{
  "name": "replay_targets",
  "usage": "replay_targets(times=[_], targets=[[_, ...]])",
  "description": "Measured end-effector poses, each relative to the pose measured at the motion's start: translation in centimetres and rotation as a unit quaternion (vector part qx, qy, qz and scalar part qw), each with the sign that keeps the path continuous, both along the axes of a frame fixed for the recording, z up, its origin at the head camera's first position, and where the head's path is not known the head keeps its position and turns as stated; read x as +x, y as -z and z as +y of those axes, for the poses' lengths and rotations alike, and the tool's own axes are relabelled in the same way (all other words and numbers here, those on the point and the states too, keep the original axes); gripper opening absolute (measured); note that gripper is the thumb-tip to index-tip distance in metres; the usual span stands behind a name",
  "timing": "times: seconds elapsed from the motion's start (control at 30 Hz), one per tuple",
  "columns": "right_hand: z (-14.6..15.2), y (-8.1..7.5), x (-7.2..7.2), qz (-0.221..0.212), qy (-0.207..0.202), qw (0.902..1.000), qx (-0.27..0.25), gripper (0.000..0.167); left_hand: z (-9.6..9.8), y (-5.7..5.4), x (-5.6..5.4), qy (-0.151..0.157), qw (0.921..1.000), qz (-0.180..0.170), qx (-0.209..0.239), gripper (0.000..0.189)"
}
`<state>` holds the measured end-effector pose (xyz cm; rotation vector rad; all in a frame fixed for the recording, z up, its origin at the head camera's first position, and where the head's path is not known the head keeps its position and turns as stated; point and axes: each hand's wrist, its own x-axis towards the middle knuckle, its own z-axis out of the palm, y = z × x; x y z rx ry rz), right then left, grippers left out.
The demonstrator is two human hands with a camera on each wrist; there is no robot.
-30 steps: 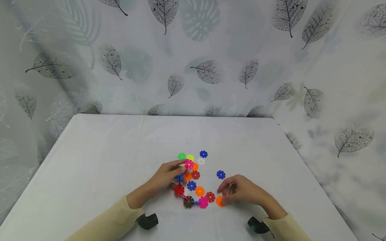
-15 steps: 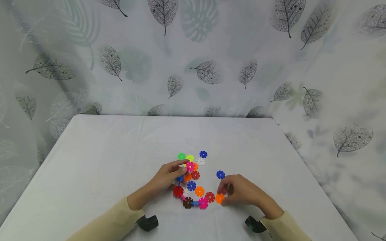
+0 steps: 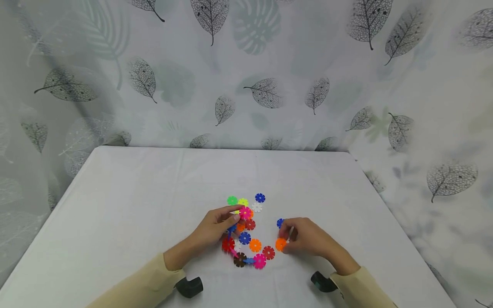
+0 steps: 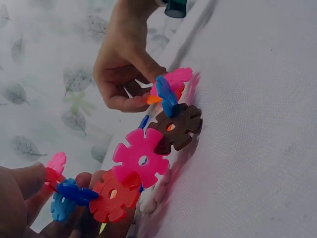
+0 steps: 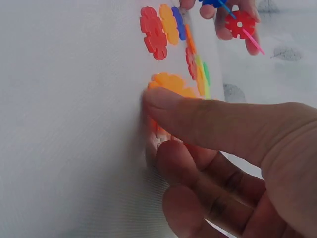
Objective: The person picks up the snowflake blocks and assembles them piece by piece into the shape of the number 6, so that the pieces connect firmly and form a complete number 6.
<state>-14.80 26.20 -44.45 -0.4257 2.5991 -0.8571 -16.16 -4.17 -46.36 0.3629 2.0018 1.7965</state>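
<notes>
My left hand (image 3: 213,226) pinches one end of a chain of flower-shaped interlocking discs, near a pink disc (image 3: 245,213). From there the chain bends down through blue, a red disc (image 4: 115,196), a larger pink disc (image 4: 141,158) and a brown disc (image 4: 178,129). A small blue disc (image 4: 167,96) joins the brown one to another pink disc (image 3: 259,261) at the chain's far end. To the right, my right hand (image 3: 308,237) pinches an orange disc (image 5: 168,82) between thumb and fingers. Its lower part is hidden behind the thumb in the right wrist view.
Loose discs lie between the hands, among them a red disc (image 3: 268,252), an orange disc (image 3: 255,245) and a blue disc (image 3: 244,238). Green (image 3: 232,200), yellow and white discs lie farther back. All are on a white-covered table (image 3: 135,192) before a leaf-patterned curtain (image 3: 173,85).
My right hand has taken the orange disc in a pinch and carried it slightly away from me. My left hand stays almost still; the pink disc at its fingertips has shifted slightly right.
</notes>
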Motion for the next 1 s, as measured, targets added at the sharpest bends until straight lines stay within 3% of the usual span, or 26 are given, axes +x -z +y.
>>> replay_targets(times=[0.27, 0.6, 1.0], targets=[[-0.4, 0.0, -0.6, 0.041, 0.036, 0.9974, -0.046, 0.016, 0.1, 0.0, 0.0, -0.029, 0.9994, 0.008, -0.018, 0.037], [-3.0, -0.4, -1.1, 0.064, 0.052, 0.9884, -0.128, 0.012, 0.4, -0.1, 0.2, -0.045, 0.9973, -0.055, 0.015, 0.046], [-5.0, -1.0, -1.0, 0.149, 0.061, 0.9799, -0.118, 0.011, 0.7, -0.4, 0.3, -0.041, 0.9964, -0.068, 0.031, 0.05]])
